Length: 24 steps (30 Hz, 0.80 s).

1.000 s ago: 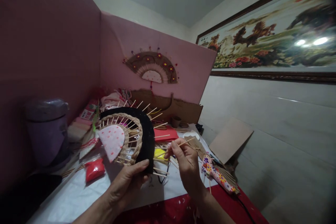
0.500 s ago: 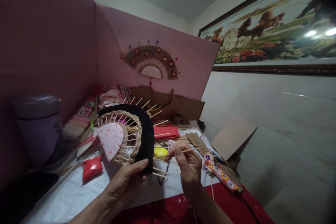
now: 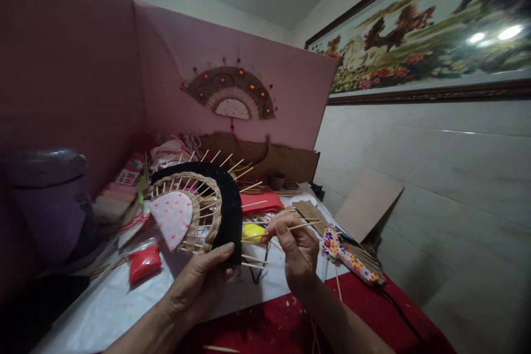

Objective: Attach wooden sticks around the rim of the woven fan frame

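Lower centre | gripping fan [image 3: 231, 204], left hand [image 3: 203, 272] | pinching stick [image 3: 306, 225], right hand [image 3: 297, 249] | barely moved, so apparently still mid-step

Centre of the frame, the black band [image 3: 231, 204] on your half-round fan [image 3: 193, 221] looks like matt, velvety cloth, while the braided ring [image 3: 218, 204] inside it is rough, twiny cord. The spotted panel [image 3: 172, 218] seems to be soft matt fabric, and your sticks [image 3: 251, 187] look like plain bare wood. Lower left, that red packet [image 3: 145, 263] has shiny clear plastic over it. Mid-frame, you've got raw, matt cardboard [image 3: 290, 157]. Right side: smooth, slightly glossy wall tiles [image 3: 415, 149], and upper right the framed picture [image 3: 394, 38] throws bright glare off its shiny surface.
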Motion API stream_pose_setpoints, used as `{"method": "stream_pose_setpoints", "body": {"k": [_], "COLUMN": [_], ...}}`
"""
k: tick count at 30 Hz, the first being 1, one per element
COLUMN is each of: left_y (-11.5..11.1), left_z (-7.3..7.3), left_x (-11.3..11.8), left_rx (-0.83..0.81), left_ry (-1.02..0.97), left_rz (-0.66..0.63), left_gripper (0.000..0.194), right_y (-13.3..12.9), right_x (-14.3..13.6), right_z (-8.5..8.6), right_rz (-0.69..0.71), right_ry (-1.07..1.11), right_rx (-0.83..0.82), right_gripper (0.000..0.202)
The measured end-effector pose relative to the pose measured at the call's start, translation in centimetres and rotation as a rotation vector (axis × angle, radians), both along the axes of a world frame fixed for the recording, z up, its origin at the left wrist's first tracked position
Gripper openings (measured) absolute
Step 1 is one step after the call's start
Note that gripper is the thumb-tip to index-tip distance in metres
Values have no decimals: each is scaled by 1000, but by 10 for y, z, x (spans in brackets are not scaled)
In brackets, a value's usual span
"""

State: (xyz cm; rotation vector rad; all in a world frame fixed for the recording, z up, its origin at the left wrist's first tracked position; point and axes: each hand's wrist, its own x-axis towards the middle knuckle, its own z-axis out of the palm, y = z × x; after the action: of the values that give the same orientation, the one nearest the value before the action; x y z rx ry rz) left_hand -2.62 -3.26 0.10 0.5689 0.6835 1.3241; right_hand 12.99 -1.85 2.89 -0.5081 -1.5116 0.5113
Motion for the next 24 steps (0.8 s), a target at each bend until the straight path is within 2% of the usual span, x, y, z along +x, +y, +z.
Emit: {"method": "stream_pose_setpoints", "body": {"k": [9, 13, 17, 24], "left_y": [3, 4, 5, 5], "left_z": [-6, -6, -6, -5], "left_x": [-2, -3, -2, -2], "left_rx": [4, -2, 7, 6], "left_ry": [3, 15, 18, 7], "left_rz": [29, 34, 39, 42], "left_gripper": [22, 19, 17, 20], "right_y": [1, 4, 7, 7], "right_x": [-2, -1, -1, -1], "right_z": [-4, -4, -5, -6], "right_rz": [5, 3, -51, -183], "right_ry": [64, 84, 81, 34], "right_rx": [10, -35, -107, -88], "right_gripper": [23, 23, 22, 26]}}
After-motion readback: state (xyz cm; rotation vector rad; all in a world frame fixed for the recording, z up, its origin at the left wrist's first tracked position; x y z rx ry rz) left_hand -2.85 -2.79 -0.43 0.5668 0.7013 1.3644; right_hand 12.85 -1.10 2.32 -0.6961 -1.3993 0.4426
